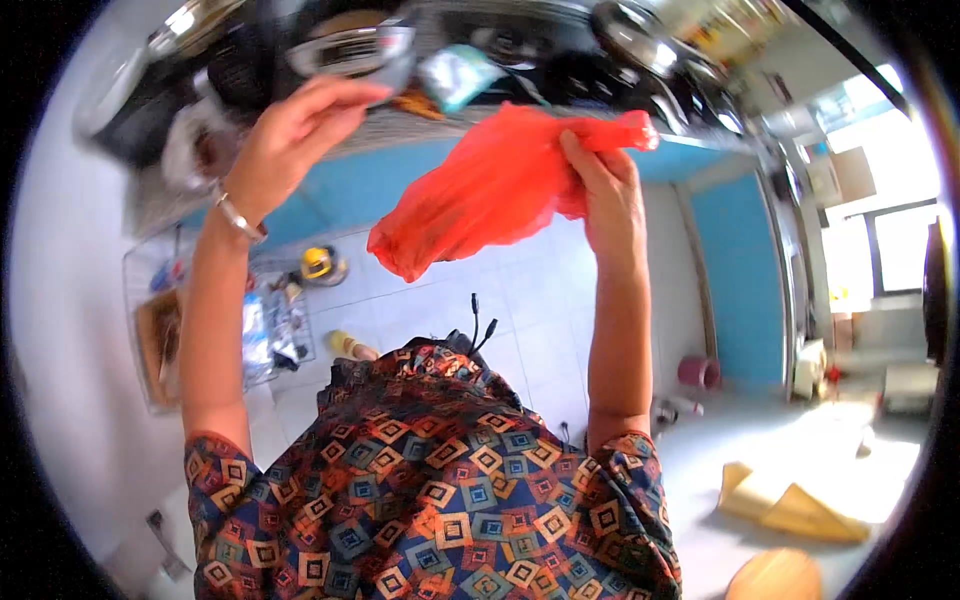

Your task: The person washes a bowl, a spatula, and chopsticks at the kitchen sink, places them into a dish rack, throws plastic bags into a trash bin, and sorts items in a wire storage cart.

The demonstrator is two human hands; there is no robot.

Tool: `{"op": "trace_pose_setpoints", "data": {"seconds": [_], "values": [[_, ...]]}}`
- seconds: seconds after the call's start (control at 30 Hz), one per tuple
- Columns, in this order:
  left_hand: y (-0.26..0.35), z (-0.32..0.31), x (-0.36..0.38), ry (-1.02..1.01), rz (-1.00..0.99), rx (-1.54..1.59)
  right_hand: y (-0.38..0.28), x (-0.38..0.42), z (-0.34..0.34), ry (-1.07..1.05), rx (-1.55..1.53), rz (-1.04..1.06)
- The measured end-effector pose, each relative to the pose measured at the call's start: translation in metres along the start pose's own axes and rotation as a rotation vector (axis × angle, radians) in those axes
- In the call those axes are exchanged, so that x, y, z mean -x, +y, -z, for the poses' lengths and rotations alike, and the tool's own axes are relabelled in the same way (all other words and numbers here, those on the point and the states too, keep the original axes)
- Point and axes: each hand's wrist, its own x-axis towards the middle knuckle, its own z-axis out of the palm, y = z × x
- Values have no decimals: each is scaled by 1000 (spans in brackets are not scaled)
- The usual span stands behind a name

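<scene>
A red plastic bag hangs in the air in front of the counter, stretched out sideways, with a darker patch showing through its lower left part. My right hand grips it near its twisted right end, thumb and fingers closed on the plastic. To the left of the bag, my left hand is raised with its fingers extended and nothing in it. A bracelet is round my left wrist. The bag and my left hand do not touch.
The cluttered counter runs across the top, with a teal-and-white packet and a lidded pan. A wire rack stands at the lower left. On the floor are a yellow-topped container, a pinkish bin and cardboard.
</scene>
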Motion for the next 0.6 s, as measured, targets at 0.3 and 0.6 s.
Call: {"op": "trace_pose_setpoints", "data": {"seconds": [0.3, 0.6], "values": [[-23, -74, 109, 344, 609, 333, 9, -9, 163, 48, 34, 55], [-84, -80, 290, 662, 1136, 461, 80, -12, 254, 222, 36, -14]]}}
